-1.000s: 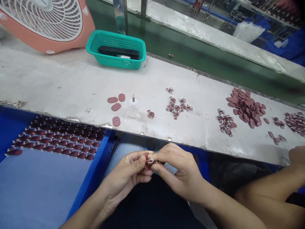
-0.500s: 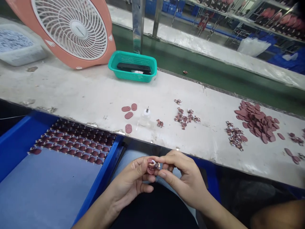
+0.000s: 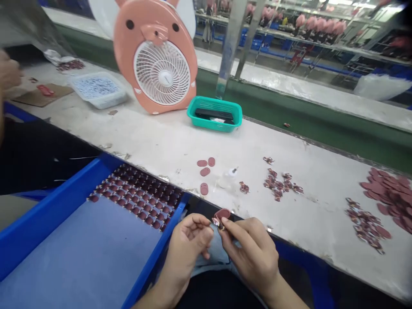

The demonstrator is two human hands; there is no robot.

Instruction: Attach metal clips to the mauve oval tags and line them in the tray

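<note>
A small figurine piece with a maroon oval disc (image 3: 222,213) is pinched between the thumb and fingers of my right hand (image 3: 252,251), near the table edge. My left hand (image 3: 189,246) is just left of it, fingers loosely curled and apart, holding nothing I can see; its index fingertip comes close to the piece. Beyond my hands lie several loose maroon ovals (image 3: 205,171), a clear bottle with a needle tip (image 3: 227,178) that leans to the right, and a single small brown figurine piece (image 3: 244,187).
Rows of assembled pieces (image 3: 138,195) fill the far end of a blue tray (image 3: 154,266) at left. On the table are figurine piles (image 3: 280,184), an oval heap (image 3: 389,193), a green basket (image 3: 214,126), a pink fan (image 3: 128,56) and a white tub (image 3: 99,101). Another person's hand (image 3: 9,73) shows far left.
Both hands held the piece before; now my right hand has it alone, raised and turned with the disc upward. My left fingers have come off it. The view has swung left.
</note>
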